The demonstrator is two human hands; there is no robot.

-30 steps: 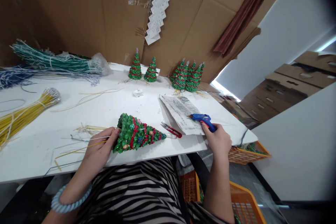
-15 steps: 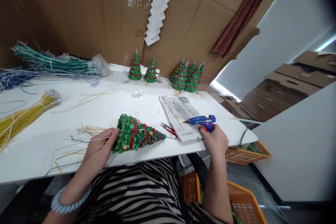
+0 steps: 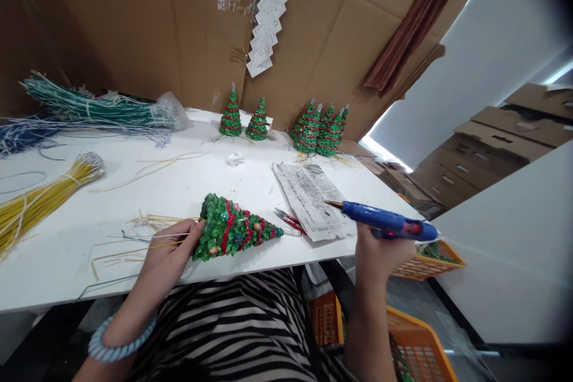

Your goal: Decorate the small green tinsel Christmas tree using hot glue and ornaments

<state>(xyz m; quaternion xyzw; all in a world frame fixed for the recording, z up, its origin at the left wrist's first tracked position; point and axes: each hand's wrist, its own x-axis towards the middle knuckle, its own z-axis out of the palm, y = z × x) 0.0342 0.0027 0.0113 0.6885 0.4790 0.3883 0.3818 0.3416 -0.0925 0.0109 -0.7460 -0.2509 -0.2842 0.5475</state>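
Note:
My left hand (image 3: 172, 250) is closed at the base of a green Christmas tree figurine (image 3: 235, 228), which lies on its side near the table's front edge with its tip to the right. Red garlands and small coloured balls decorate it. Thin yellow and white wires (image 3: 170, 239) stick out around my left fingers. My right hand (image 3: 380, 253) grips a blue hot glue gun (image 3: 380, 218), raised beside the newspaper with its nozzle pointing left. Red-handled cutters (image 3: 290, 222) lie between the tree's tip and the folded newspaper (image 3: 313, 200).
Several finished small trees (image 3: 317, 128) stand at the back, with two more (image 3: 230, 113) left of them. Bundles of yellow wire (image 3: 49, 200) and green wire (image 3: 98, 107) lie at left. Orange crates (image 3: 421, 340) sit below the table at right. Cardboard (image 3: 201, 30) walls the back.
My right hand has lifted the glue gun off the newspaper area, up and to the right, and turned it. The left hand and the tree have stayed almost still.

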